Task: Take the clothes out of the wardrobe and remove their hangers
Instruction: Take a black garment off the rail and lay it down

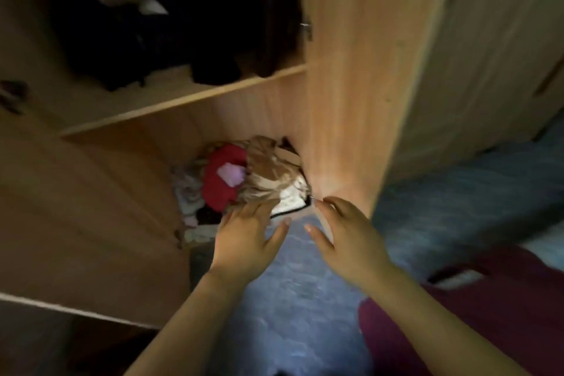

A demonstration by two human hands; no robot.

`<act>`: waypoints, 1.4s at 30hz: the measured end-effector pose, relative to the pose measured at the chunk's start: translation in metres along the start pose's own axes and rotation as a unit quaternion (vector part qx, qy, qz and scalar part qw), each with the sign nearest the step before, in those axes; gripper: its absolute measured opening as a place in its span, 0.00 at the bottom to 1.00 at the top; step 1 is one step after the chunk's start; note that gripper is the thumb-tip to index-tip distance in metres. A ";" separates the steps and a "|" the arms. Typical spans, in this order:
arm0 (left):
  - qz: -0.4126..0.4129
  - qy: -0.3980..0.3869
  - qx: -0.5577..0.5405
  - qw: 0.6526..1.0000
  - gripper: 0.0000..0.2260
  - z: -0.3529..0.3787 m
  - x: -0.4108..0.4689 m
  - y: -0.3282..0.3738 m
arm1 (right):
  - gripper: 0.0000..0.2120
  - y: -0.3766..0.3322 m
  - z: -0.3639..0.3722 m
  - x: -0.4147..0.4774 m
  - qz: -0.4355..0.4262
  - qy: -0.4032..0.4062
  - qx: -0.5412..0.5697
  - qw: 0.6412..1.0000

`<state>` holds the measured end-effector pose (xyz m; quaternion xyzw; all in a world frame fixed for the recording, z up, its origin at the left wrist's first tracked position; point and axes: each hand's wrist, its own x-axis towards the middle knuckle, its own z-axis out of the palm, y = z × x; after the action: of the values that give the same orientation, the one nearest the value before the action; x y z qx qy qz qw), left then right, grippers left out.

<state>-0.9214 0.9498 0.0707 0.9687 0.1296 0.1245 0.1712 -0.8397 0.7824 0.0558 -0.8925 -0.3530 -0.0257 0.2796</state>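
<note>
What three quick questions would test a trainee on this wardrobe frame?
1. True or false: the left hand and the right hand are both open and grip nothing.
2. The red garment lies: A) on the floor; B) in the pile under the shelf; C) on a hanger.
3. Fill in: the dark clothes hang ___ the shelf.
Key: 1 true; 2 B; 3 above.
</note>
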 end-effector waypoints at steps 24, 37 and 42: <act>0.021 0.312 0.139 0.940 0.27 -0.434 0.370 -0.289 | 0.24 -0.374 -0.108 0.582 -0.351 0.266 -0.092 0.893; 0.180 0.425 0.037 0.886 0.25 -0.608 0.591 -0.309 | 0.22 -0.470 -0.278 0.771 -0.342 0.396 -0.181 0.833; 0.226 0.471 -0.009 0.852 0.28 -0.648 0.647 -0.296 | 0.22 -0.499 -0.328 0.800 -0.287 0.495 -0.280 0.771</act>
<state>-0.5629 1.6023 0.6805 0.7948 -0.0290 0.6026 0.0651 -0.5119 1.4023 0.7668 -0.6522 -0.3829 -0.6407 0.1325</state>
